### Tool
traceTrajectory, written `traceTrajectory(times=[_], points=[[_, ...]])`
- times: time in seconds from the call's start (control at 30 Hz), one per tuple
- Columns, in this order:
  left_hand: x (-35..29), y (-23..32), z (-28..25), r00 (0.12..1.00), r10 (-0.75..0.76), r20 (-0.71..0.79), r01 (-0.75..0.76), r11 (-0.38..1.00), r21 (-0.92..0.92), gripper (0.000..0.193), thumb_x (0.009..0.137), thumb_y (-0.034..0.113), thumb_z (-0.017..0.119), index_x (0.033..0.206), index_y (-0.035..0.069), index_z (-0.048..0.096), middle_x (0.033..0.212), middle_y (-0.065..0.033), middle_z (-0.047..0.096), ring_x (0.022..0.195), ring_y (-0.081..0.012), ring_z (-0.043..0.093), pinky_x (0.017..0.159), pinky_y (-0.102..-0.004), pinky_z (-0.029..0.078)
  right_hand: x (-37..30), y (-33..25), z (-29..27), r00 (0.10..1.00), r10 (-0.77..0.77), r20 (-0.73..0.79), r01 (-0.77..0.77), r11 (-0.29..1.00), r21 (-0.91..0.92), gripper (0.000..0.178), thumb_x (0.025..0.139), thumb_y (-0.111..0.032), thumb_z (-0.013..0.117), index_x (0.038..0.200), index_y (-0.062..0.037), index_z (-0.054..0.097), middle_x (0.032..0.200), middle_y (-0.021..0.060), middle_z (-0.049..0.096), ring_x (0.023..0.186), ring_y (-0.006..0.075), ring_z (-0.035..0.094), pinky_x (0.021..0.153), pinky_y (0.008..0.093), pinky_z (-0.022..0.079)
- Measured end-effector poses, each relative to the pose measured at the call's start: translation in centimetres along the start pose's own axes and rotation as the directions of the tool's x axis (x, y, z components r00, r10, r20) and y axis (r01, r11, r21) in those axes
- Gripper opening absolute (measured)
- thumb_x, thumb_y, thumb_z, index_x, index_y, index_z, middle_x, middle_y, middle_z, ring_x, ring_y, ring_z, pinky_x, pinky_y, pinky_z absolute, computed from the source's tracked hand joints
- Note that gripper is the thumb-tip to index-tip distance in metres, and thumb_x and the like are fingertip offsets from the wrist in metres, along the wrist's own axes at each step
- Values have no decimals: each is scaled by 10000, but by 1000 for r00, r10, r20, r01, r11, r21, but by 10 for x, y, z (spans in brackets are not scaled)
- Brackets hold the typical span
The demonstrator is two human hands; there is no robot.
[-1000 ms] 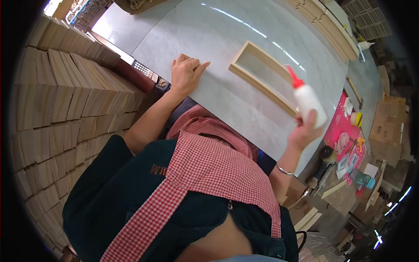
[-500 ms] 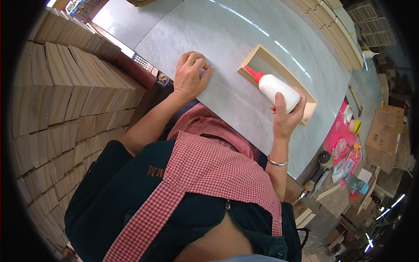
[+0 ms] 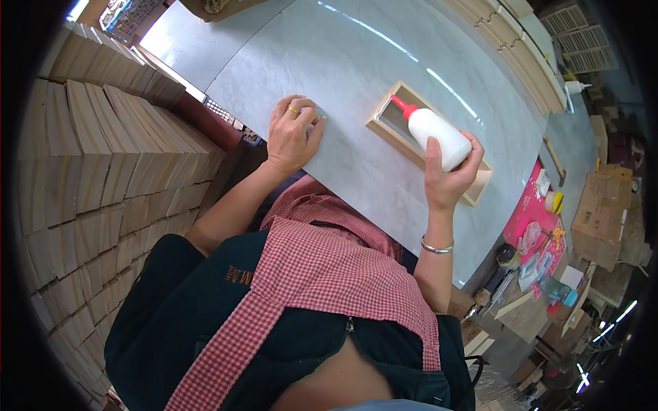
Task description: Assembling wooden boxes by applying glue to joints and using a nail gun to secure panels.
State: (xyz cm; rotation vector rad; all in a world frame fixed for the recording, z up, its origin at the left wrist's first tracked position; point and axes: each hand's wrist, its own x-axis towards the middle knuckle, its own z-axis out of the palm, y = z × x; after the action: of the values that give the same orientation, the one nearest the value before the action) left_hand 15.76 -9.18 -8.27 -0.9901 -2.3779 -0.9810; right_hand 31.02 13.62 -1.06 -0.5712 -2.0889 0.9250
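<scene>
My right hand (image 3: 452, 171) is wrapped round a white squeeze bottle (image 3: 439, 140) with a red nozzle, tilted so its tip points away and to the left. The tip is over the left end of a shallow wooden box or frame (image 3: 401, 145) lying on the grey tabletop; whether it touches the wood I cannot tell. A whitish streak shows along that end. My left hand (image 3: 293, 133) rests at the table's near edge, left of the frame, fingers loosely curled and thumb apart. Nothing shows in it; its palm is hidden.
Tall stacks of wooden boards (image 3: 103, 151) stand close on my left. More wooden pieces (image 3: 510, 48) line the table's far right edge, with another white bottle (image 3: 576, 87) beyond. A cardboard box (image 3: 598, 209) and a clear bottle with a blue cap (image 3: 558, 291) are at right.
The nozzle has moved away from me along the frame's left end, where a whitish streak now shows. My left hand stays at the table edge. The whole view has shifted slightly.
</scene>
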Motion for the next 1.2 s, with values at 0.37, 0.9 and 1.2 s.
traceTrajectory(times=[0.37,0.9,1.2], points=[[2,2,-1,1000,2,17,-2,1000,9,125,835,86,707,800,74,588,1058,-40,643,1148,-309,571,971,-418,444,23,12,1,992,-113,-58,108,990,-87,553,848,-285,809,1228,-31,497,1075,149,625,853,273,649,705,358,561],[2,2,0,999,27,36,-28,999,17,123,857,105,699,803,58,599,1083,-57,648,1132,-315,568,981,-419,442,-7,27,-90,980,-6,-198,-56,951,-305,508,860,-282,807,1218,-47,534,1109,142,634,949,280,644,782,370,556],[3,4,-1,998,29,58,-30,999,20,136,865,112,698,803,50,594,1102,-66,647,1118,-319,565,974,-417,444,-24,47,-139,952,-87,-293,-58,891,-451,521,822,-256,830,1189,-21,544,1063,156,652,853,298,651,760,392,554]])
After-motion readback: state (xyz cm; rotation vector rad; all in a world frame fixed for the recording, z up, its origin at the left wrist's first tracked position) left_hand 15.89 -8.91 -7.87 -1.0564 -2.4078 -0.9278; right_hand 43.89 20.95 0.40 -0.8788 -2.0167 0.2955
